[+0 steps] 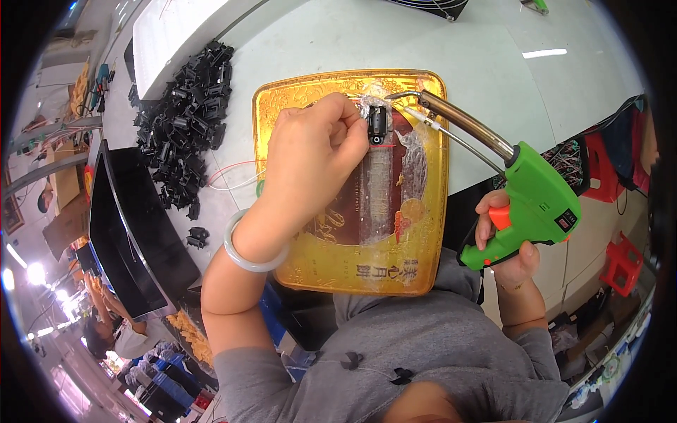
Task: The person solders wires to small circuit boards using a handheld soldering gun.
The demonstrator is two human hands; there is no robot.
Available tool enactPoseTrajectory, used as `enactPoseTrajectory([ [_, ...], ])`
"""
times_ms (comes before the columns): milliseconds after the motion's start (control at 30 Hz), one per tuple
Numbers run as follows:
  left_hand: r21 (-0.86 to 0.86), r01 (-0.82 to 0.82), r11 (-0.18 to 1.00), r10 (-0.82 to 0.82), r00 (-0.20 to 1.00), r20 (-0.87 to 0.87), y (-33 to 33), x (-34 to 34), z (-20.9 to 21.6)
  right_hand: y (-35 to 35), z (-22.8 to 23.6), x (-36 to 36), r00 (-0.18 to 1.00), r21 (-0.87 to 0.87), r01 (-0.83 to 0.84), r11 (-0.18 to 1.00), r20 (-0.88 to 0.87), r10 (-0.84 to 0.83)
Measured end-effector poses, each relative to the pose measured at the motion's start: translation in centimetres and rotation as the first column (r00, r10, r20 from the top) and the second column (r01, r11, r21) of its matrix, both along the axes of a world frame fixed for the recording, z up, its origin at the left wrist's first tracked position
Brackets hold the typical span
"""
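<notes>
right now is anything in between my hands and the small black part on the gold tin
Nothing visible separates the left hand from the small black part: its fingertips are right at the part's left edge. Between the right hand and the part is the green soldering gun it holds, its metal barrel and thin tube pointing up-left.

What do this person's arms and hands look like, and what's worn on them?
The left hand and right hand are bare, without gloves. A smooth, pale, rounded bangle circles the left wrist. Short grey sleeves leave both forearms uncovered.
</notes>
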State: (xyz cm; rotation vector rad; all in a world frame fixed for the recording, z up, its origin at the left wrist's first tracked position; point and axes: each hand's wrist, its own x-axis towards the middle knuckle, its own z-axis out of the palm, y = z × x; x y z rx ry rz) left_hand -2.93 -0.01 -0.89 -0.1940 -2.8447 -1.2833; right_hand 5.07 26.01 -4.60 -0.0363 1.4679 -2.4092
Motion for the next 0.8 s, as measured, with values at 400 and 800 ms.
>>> enactPoseTrajectory([
  [400, -0.329, 0.217, 0.919, -0.293, 0.934, -0.202, -1.5, 0.1, 1.6, 0.0, 0.7, -0.8, 0.998, -0.028, 0.064, 0.998, -0.002, -0.064],
  [800, -0.602, 0.017, 0.798, -0.212, 0.943, -0.255, 0.2, 5.2, 2.5, -4.1, -0.3, -2.8, 0.979, -0.448, -0.202, 0.871, -0.117, 0.167],
])
